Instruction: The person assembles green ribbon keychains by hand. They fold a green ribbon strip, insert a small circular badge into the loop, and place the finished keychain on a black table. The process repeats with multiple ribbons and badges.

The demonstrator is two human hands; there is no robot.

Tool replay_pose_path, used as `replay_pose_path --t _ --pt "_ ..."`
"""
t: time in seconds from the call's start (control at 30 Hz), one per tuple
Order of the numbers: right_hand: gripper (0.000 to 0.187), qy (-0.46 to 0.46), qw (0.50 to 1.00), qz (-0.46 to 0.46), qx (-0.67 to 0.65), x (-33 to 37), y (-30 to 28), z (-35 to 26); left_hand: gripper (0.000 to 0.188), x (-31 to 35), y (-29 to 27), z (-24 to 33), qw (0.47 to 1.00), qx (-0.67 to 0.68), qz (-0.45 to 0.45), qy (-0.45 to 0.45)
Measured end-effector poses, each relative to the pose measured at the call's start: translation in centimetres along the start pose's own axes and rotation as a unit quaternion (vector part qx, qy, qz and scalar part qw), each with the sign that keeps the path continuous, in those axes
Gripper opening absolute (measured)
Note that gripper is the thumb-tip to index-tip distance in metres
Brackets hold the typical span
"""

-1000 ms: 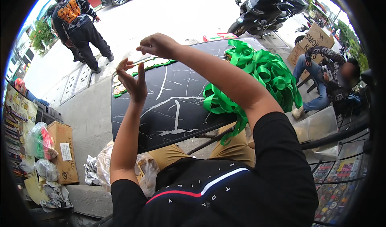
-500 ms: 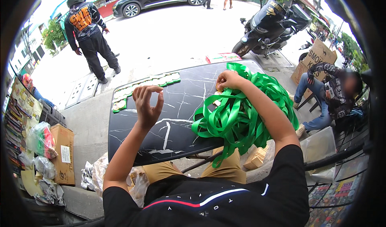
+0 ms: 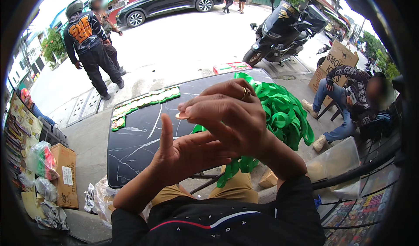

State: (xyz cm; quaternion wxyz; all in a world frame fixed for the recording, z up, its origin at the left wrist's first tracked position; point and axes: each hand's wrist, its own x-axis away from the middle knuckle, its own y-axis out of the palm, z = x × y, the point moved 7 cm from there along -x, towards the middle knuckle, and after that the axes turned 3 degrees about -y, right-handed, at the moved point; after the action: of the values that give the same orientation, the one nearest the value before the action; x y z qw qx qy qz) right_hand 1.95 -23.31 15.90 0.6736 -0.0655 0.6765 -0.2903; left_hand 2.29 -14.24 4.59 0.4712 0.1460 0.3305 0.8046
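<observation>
Above the middle of the dark marbled table [image 3: 135, 152] my right hand [image 3: 233, 115] is closed, pinching a small round medal [image 3: 180, 115] between thumb and fingertips. My left hand [image 3: 185, 154] lies just below it, open, palm turned up with the thumb raised and fingers stretched out. A large heap of shiny green ribbons [image 3: 286, 111] covers the table's right side, partly hidden behind my right hand. Toward the far left edge, medals with folded green ribbon [image 3: 148, 100] are laid in an overlapping row, with a couple more [image 3: 118, 123] at its near end.
A red-and-white box [image 3: 231, 68] stands past the table's far edge. At left are a cardboard carton [image 3: 65, 174] and plastic bags [image 3: 41, 158]. A seated person [image 3: 349, 97], a motorcycle [image 3: 281, 36] and a plastic bin [image 3: 334, 161] are at right. Two people stand far left.
My right hand has come from the ribbon heap toward the middle, carrying a medal. The left hand has dropped and turned palm up beneath it. A second standing person shows at far left.
</observation>
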Motion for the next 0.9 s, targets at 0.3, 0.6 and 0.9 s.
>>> replay_pose_path --t 0.3,0.6,0.9 --pt "0.007 -0.166 0.98 0.071 -0.084 5.1 1.5 -10.4 0.037 10.3 3.9 3.9 0.938 -0.19 0.149 0.247" --pt "0.039 0.199 0.827 0.171 -0.498 6.8 6.3 -5.9 0.032 13.2 2.8 3.1 0.851 -0.286 0.299 0.324" --pt "0.041 0.281 0.845 -0.015 -0.454 9.2 10.9 -6.3 0.042 11.3 1.1 3.1 0.715 -0.575 0.291 0.27"
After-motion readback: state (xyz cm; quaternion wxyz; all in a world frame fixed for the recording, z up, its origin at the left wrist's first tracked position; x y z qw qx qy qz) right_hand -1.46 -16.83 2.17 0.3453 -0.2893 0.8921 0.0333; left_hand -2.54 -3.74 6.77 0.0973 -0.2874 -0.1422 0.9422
